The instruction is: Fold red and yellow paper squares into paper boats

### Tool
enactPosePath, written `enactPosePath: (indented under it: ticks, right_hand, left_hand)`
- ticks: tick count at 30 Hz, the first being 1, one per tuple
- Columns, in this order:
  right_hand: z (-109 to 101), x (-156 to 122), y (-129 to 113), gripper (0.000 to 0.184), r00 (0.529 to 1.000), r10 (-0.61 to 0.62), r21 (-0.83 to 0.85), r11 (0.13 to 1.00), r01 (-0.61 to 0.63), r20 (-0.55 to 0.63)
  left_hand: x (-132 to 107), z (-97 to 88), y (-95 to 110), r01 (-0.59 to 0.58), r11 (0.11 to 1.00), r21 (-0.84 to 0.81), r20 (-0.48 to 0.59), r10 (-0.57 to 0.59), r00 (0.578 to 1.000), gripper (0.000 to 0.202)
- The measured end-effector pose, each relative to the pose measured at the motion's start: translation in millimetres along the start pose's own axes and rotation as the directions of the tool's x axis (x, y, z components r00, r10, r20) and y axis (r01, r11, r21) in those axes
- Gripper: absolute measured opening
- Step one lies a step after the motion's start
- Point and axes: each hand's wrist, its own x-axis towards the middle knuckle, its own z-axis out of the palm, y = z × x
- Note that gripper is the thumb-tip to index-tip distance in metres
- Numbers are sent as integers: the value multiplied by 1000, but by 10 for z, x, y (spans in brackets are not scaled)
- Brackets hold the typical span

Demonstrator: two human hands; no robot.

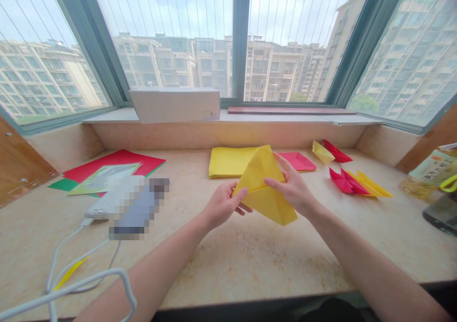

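Yellow origami paper point(267, 202), apparently mid-fold, is pinched by the left hand point(222, 205) and the right hand point(296, 189), the next crease probably calling for aligned edges.

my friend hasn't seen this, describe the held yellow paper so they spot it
Look at the counter below the window. Over its middle, left hand and right hand hold the paper. Unlike the flat yellow stack behind, it's tilted and creased.

The folded paper point(267, 201) is plain yellow. From it, a yellow stack point(228, 161) lies at ten o'clock, a pink sheet point(299, 161) at two, a red sheet point(114, 159) at nine; the counter point(243, 262) is mottled beige.
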Motion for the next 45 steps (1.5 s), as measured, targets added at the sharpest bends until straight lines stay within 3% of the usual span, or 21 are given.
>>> enactPosePath:
  ticks: [3,8,12,15,18,21,25,31,35,38,45]
  right_hand:
    - [-10,-7,-4,94,1000,10,-28,1000,-10,22]
    - [13,-29,3,85,999,-22,-58,998,24,29]
    - [28,-32,5,105,999,-34,-185,982,36,13]
    - [12,-21,4,111,1000,-22,-233,972,18,-15]
    - [-10,-16,17,116,999,28,-194,981,-21,36]
    - [-9,-21,68,114,1000,6,-275,961,3,29]
    - [22,-25,144,100,991,-129,-553,829,90,-32]
    - [19,3,189,72,900,-436,-769,574,281,4]
    - [31,-25,196,63,832,-554,-860,408,307,33]
    - [65,-62,195,58,793,-602,-885,318,341,89]
    - [134,-138,163,49,770,-584,-893,161,419,256]
  left_hand:
    - [-3,-14,-3,45,999,1,127,-44,991,45]
    - [35,1,-62,12,1000,-3,-15,-12,1000,42]
    - [45,41,-100,-10,1000,-16,-66,9,998,42]
    - [16,62,-84,-24,999,-42,9,24,1000,44]
    - [-33,76,-45,-18,998,-59,119,25,993,42]
    - [-67,98,-42,65,996,-57,191,-53,980,39]
    - [-46,128,-119,198,979,-46,137,-191,972,38]
    - [9,148,-169,133,982,-134,64,-125,990,37]
    - [0,171,-160,124,980,-158,41,-118,992,35]
    - [-6,183,-152,112,979,-168,12,-111,994,35]
    - [-20,182,-118,81,976,-202,-32,-89,996,38]
